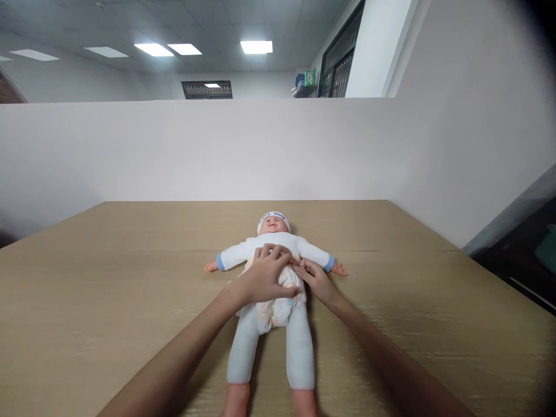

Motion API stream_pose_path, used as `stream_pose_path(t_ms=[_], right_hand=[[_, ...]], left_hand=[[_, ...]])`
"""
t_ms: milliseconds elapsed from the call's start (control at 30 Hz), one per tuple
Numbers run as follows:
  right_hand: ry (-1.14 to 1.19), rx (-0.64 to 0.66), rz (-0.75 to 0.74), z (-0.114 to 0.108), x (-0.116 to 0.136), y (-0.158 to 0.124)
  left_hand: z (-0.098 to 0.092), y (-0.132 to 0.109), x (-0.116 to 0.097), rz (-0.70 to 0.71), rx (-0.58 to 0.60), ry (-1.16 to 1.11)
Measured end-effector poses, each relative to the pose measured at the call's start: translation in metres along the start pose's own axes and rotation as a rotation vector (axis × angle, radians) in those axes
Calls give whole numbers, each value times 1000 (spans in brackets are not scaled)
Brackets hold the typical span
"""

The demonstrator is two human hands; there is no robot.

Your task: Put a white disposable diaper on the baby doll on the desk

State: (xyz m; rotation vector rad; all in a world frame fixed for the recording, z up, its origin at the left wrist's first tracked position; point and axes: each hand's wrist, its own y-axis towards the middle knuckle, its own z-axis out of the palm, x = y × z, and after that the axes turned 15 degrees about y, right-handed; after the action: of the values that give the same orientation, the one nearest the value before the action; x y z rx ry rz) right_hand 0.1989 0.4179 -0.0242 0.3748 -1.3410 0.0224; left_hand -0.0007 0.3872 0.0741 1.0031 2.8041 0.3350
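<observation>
A baby doll (300, 347) lies on its back, head away from me, arms spread, in a white suit with blue cuffs and a white cap (273, 217). Around its hips is a white diaper (271, 315) with pale orange print. Across the diaper's front rests my left hand (267, 275), fingers stretched and thumb well apart. My right hand (317, 281) is closed in a pinch at the diaper's waist edge, on the right side of the doll's body. The fingertips of both hands nearly meet there, and part of the waistband is hidden beneath them.
The doll lies on a wide wooden table (130, 336). A low white partition (217, 150) rises behind the table's far edge. To the right are a white wall (478, 116) and a dark area beyond the table edge.
</observation>
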Motion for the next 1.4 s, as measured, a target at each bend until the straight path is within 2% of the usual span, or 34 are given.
stream_pose_path(t_ms=[267, 433, 533, 800, 1033, 1133, 1233, 1333, 1400], right_hand=[[-41, -14, -54, 0, 8, -8], [-278, -103, -234, 2, 9, -15], [-360, -105, -304, 4, 11, -17], [-498, -33, -500, 4, 22, -20], [-603, 101, -650, -4, 26, -23], [-595, 148, -664, -5, 26, -22], [-584, 148, -644, -6, 25, -23], [-568, 141, -620, -6, 24, -23], [-557, 140, -614, -6, 25, -24]], left_hand=[[4, 0, 2, -1, -24, -11], [3, 0, 2, -5, -17, -41], [2, -1, 2, -19, -21, -56], [6, -2, 5, -12, -45, -79], [-5, -5, 5, -19, -20, -177], [-4, -18, 13, -7, -95, -302], [10, -43, 28, -18, -200, -405], [28, -69, 44, -128, -289, -429], [36, -81, 51, -233, -300, -467]])
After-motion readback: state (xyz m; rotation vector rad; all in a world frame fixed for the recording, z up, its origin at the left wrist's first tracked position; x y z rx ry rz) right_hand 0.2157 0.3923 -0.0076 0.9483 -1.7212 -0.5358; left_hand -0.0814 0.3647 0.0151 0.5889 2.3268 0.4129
